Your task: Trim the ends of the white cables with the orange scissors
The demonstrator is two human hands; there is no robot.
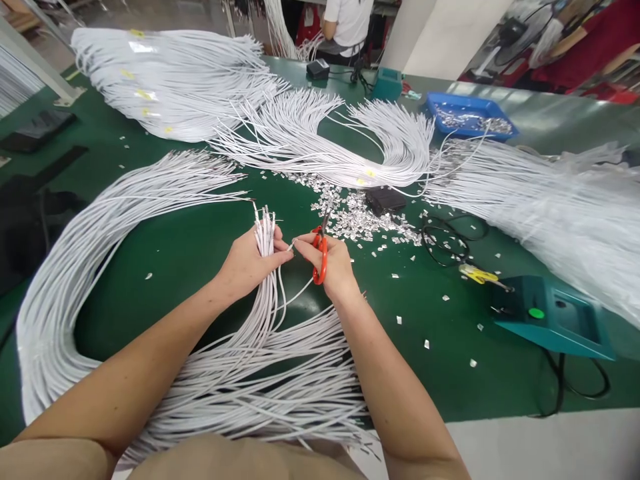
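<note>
A bundle of thin white cables (265, 283) stands upright in my left hand (243, 263), whose fingers are closed around it near the cable ends. Orange-red-handled scissors (320, 261) hang in my right hand (339, 265), blades pointing away from me. The thumb and forefinger of that hand also pinch one cable end (293, 243), close to my left thumb. Below my hands, a loose spread of white cables (270, 393) reaches the table's near edge. Small silvery pieces (355, 217) lie scattered just beyond the scissors; their exact kind is too small to tell.
Curved cable bundles lie at left (47, 313) and centre back (345, 160), with a big stack (170, 80) behind. A blue tray (431, 107) holds small pieces. On the right are a teal device (520, 300), a yellow clip (477, 273) and plastic-covered cables (560, 193). Other people sit beyond.
</note>
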